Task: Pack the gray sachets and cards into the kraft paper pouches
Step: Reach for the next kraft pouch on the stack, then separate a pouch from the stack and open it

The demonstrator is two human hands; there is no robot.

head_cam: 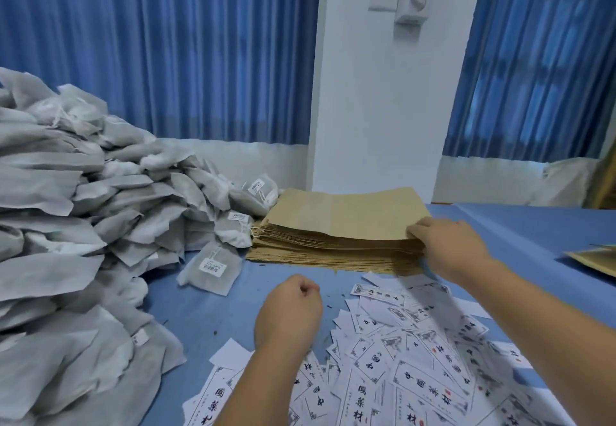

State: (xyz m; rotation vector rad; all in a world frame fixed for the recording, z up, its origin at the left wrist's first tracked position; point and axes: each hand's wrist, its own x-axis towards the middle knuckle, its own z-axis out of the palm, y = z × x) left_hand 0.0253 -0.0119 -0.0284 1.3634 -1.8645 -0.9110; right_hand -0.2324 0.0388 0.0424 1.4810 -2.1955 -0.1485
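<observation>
A tall heap of gray sachets (66, 212) fills the left side of the blue table (206, 319). One labelled sachet (210, 267) lies apart at the heap's foot. A stack of flat kraft paper pouches (336, 222) sits at the middle back. My right hand (446, 245) pinches the right front corner of the top pouch, lifting its edge slightly. My left hand (288, 314) hovers over the table in front of the stack, fingers curled, holding nothing. White printed cards (400, 359) lie scattered in the front right, under both forearms.
Another kraft pouch (596, 259) lies at the far right edge of the table. Blue curtains and a white wall column stand behind the table. A white cloth lines the table's back edge.
</observation>
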